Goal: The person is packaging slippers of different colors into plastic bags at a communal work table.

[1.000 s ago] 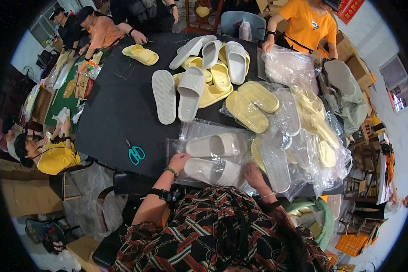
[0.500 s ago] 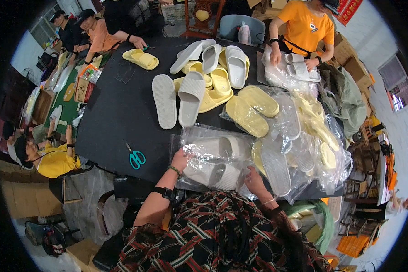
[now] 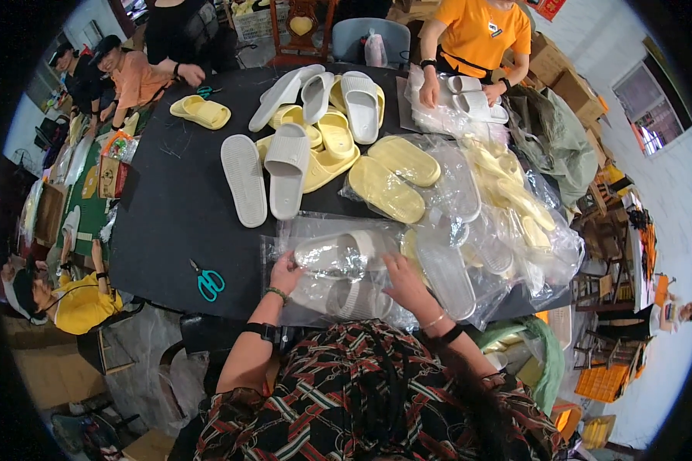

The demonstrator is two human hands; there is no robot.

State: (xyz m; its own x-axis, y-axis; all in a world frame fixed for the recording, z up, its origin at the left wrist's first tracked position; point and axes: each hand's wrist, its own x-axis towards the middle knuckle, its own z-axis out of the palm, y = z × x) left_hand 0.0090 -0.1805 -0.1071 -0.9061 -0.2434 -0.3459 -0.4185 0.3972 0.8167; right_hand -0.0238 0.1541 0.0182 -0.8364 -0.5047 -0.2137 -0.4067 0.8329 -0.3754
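A pair of light grey slide slippers (image 3: pixel 335 257) lies in a clear plastic bag (image 3: pixel 327 224) at the table's near edge. My left hand (image 3: pixel 286 274) grips the bag at its left side, fingers closed near one end of the slippers. On the right side, my right hand (image 3: pixel 407 286) rests against the bag with thumb and fingers apart. Just right of it is another bagged grey slipper (image 3: pixel 447 280). To the left of the bag lie scissors (image 3: pixel 207 280) with teal handles.
Loose grey and yellow slippers (image 3: pixel 287 170) are heaped on the black table (image 3: pixel 169 207). Bagged yellow and grey slippers (image 3: pixel 392 184) pile up on the right. Across the table, a person in orange (image 3: pixel 480 34) handles grey slippers in plastic. A green sack (image 3: pixel 542 361) stands below the near right edge.
My right hand has moved from the bag's lower right corner up along its right side. My left hand stays at the left side. The whole view has shifted slightly.
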